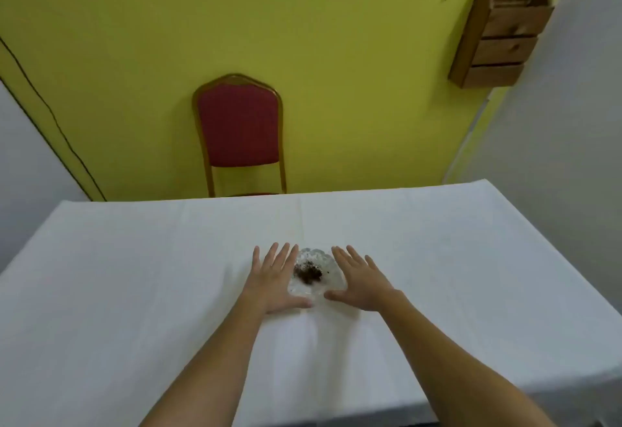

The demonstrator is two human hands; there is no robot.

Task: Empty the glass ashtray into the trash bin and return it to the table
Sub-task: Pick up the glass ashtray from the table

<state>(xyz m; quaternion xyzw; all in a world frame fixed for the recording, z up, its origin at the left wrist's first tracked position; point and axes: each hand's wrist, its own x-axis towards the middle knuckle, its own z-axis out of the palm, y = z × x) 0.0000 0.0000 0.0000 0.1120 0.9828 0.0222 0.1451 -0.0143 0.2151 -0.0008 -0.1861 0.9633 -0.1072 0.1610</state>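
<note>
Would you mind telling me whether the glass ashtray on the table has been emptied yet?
Not yet. The glass ashtray sits upright on the white table with dark ash piled in its middle.

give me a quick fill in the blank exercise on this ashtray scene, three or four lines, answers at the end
1. The glass ashtray rests on a table covered with a ____ cloth.
2. The left hand and right hand lie open on either ____ of the ashtray.
3. The chair behind the table has a ____ back.
4. The dark debris is still ____ the ashtray.

Answers: white; side; red; in
</note>
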